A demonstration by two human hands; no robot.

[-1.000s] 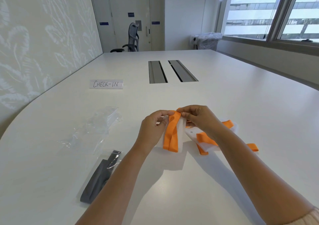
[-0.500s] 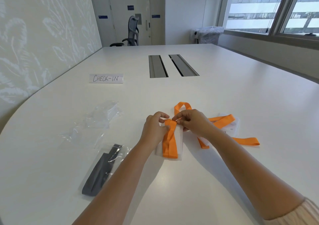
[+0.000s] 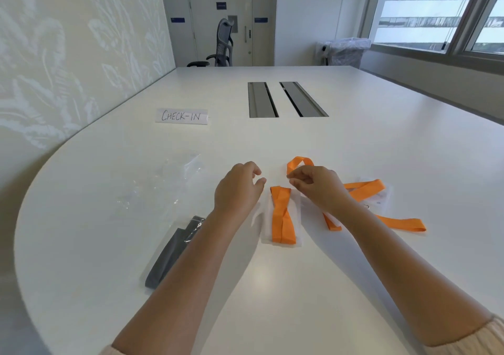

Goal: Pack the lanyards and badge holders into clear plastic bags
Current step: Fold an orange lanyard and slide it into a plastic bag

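Judging by the tabletop, one grey lanyard is bagged near its left edge; the folded orange lanyard and loose one remain; left hand empty, loosely curled; right hand pinches the loose strap.

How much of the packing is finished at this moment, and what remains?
Done: a dark lanyard lies sealed in a clear bag on the left. In hand: a folded orange lanyard lies on a badge holder between the left hand and right hand; neither hand clearly grips it. Left: bagging that set, plus the loose orange lanyard on the right. Empty bags wait nearby.
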